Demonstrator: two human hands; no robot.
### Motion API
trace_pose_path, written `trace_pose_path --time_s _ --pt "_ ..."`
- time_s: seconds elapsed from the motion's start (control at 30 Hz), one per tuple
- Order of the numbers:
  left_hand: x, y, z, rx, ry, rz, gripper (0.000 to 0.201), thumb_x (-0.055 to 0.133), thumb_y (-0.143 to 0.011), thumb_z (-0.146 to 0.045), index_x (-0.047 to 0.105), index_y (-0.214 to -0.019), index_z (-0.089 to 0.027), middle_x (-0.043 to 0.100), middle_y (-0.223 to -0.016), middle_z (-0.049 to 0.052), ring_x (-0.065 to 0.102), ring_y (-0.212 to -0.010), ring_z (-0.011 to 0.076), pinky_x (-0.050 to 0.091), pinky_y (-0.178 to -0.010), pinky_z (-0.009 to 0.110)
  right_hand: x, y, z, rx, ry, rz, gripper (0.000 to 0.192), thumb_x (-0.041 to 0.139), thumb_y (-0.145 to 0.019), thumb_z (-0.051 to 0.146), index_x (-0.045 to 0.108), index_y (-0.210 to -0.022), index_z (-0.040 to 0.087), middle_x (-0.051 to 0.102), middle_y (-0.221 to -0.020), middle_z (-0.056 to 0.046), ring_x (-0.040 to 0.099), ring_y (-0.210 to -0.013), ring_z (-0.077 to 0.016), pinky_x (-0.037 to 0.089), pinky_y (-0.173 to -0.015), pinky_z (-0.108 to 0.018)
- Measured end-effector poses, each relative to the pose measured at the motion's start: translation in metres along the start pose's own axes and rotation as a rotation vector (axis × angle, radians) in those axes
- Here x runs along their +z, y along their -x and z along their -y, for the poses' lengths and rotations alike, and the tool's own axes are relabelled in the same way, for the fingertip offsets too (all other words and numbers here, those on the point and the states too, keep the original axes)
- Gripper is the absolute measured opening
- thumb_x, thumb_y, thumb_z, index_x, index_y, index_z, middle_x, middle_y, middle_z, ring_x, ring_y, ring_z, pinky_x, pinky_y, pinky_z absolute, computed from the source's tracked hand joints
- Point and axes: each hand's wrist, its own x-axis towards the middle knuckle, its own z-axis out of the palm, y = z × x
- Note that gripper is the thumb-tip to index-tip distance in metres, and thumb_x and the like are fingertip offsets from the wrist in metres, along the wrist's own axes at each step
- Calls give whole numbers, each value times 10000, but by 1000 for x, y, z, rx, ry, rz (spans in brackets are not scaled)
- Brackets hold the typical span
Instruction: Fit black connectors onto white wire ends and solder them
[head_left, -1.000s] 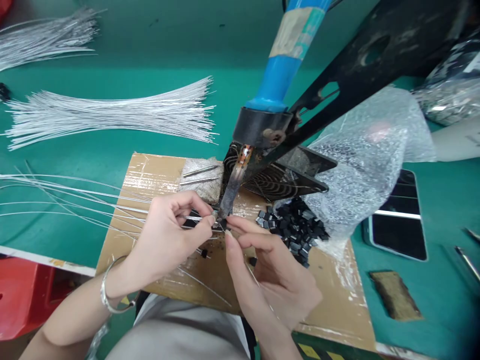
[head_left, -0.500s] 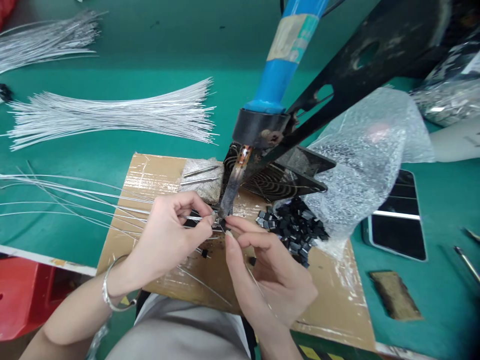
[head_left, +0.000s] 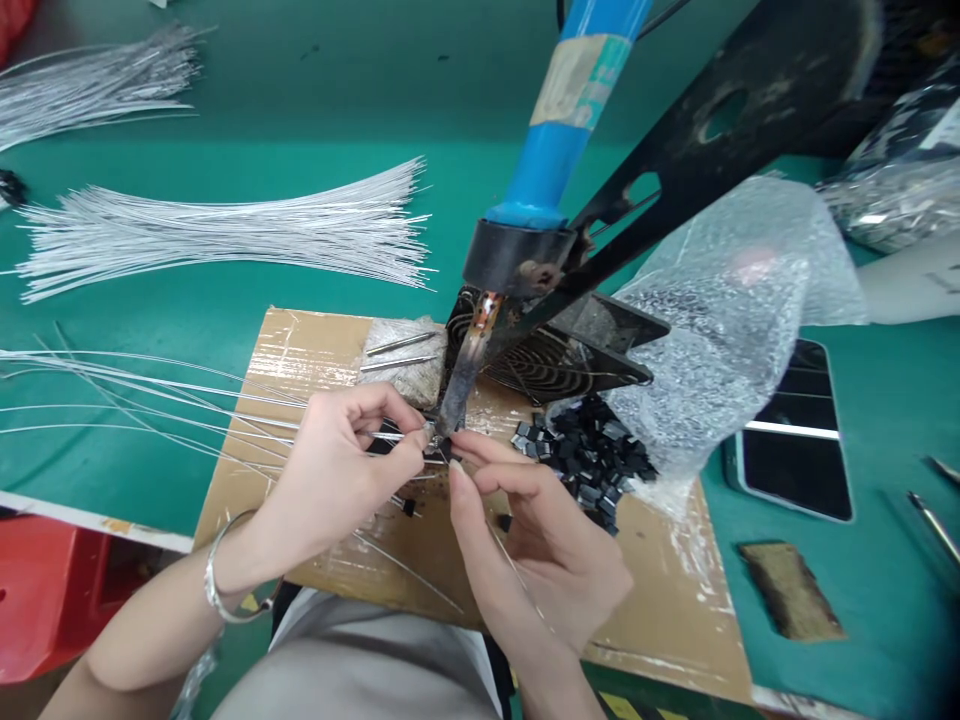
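Observation:
A soldering iron with a blue handle (head_left: pixel 541 165) is clamped above the work, its dark tip (head_left: pixel 456 395) pointing down between my hands. My left hand (head_left: pixel 345 485) is closed in a pinch on a thin wire just left of the tip; the pinched end is mostly hidden by the fingers. My right hand (head_left: pixel 544 555) is closed on a thin strand of solder wire (head_left: pixel 517 573), which trails down across the palm. Its fingertips are beside a small black piece under the tip, too covered to make out fully. Several loose grey-white wires (head_left: pixel 187 392) extend left from the work spot.
Black connectors (head_left: pixel 592 455) lie heaped right of a small fan (head_left: pixel 555 375), by a bubble-wrap bag (head_left: pixel 720 300). Cardboard (head_left: pixel 660 600) covers the bench front. A wire bundle (head_left: pixel 225 235), a pad with two metal rods (head_left: pixel 405 380), a phone (head_left: pixel 799 470) and a brown sponge (head_left: pixel 791 590) surround it.
The iron and its bracket have shifted very slightly left, and my right hand has moved a touch left too. My left hand keeps its place and both grips are unchanged.

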Motion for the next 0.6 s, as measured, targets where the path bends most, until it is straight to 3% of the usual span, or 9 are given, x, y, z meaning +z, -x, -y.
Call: trace_pose_path --time_s 0.6 --pt "-1 0 1 52 -11 -27 80 671 -760 -226 680 -691 -186 724 -739 43 615 -663 167 397 -556 290 1 -3 3 -11 15 3 189 733 -856 48 655 -878 218 810 -1089 -63 790 -1012 -207 632 -903 -306"
